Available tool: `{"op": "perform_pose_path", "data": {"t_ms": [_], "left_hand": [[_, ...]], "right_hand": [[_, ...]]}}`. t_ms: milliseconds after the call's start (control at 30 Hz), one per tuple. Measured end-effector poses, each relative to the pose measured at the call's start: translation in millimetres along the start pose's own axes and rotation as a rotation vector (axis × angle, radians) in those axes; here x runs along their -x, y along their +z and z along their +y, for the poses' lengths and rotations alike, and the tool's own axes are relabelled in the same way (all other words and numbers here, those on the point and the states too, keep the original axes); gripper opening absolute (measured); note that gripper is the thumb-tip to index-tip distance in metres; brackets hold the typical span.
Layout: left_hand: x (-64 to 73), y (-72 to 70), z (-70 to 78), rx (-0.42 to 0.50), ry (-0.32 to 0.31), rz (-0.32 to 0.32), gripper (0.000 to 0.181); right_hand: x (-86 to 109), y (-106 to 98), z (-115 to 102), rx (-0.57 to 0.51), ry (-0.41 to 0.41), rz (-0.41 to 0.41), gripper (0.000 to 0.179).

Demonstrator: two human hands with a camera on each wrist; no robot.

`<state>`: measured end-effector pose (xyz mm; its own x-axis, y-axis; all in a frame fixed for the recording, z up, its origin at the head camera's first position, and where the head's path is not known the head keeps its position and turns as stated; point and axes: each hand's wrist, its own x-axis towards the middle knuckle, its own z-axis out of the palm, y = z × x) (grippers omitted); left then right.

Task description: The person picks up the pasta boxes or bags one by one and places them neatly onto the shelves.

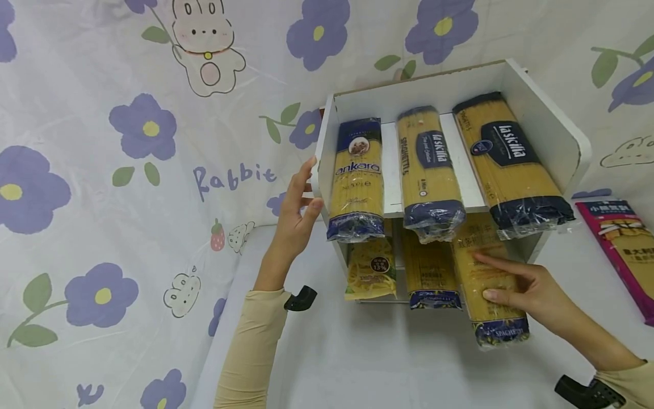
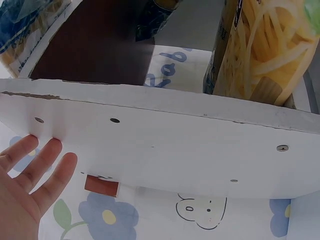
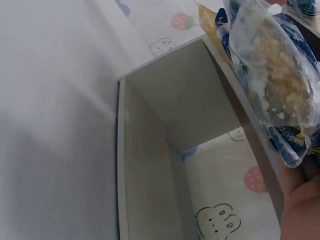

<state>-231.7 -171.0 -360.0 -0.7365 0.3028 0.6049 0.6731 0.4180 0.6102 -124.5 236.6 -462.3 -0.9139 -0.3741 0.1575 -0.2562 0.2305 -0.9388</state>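
Note:
My left hand rests its fingers against the left side panel of a white shelf unit. In the left wrist view that hand's fingertips touch the white panel. My right hand grips a yellow spaghetti packet on the lower level at the right, thumb and fingers spread over it. The packet's blue-banded end juts out past the shelf front. From the right wrist view, the clear wrapper end of the packet shows, with part of my right hand below it.
On the top level lie an Ankara pasta packet and two La Sicilia spaghetti packets. Beneath them sit a noodle bag and another spaghetti packet. A magenta-edged pasta packet lies to the right on the white table.

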Motion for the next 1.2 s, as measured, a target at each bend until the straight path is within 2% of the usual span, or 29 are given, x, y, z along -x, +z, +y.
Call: {"op": "perform_pose_path", "data": {"t_ms": [200,533,800,967,1100,1200], "left_hand": [[0.0,0.5,-0.2,0.011,0.010,0.000,0.084],[-0.5,0.4,0.4,0.003,0.011,-0.003,0.084],[-0.9,0.7,-1.6,0.006,0.015,-0.001,0.084],[-0.5,0.6,-1.7,0.011,0.008,0.001,0.085],[-0.1,0.4,-2.3,0.008,0.004,0.000,0.084],[0.4,0.5,-2.8,0.007,0.003,0.001,0.083]], "right_hand": [[2.0,-0.8,9.6,0.025,-0.008,0.114,0.059],[8.5,-6.1,22.1,0.087,0.038,0.176,0.058],[10.5,-6.5,27.1,0.085,0.055,0.160,0.058],[10.9,-9.4,29.5,0.050,0.024,0.139,0.057],[9.9,-15.3,29.2,-0.044,0.061,0.091,0.054],[8.9,-20.1,26.8,-0.029,0.113,0.052,0.053]]}}
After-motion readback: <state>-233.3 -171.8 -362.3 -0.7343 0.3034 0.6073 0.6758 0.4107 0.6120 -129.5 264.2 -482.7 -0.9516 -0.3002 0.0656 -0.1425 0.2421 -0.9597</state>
